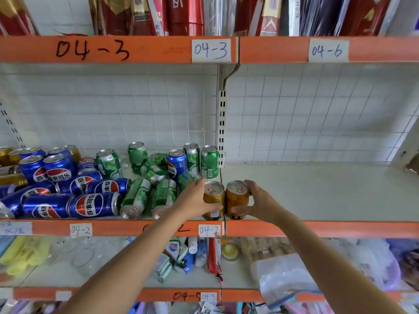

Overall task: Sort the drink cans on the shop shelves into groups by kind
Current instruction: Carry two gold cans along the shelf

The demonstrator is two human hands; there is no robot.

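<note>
Two gold cans, one in each hand, at the line where the two shelves meet.

Our left hand (196, 200) grips one gold can (213, 200) and our right hand (258, 200) grips the other gold can (237, 199). Both cans stand up tall and touch side by side at the front edge. The bare right shelf (317, 191) lies just to the right, nearer our right hand. To the left we see a mixed pile: about ten blue cans (95, 205) and about ten green cans (209, 162), many lying down, plus a few more gold ones at the far left.
</note>
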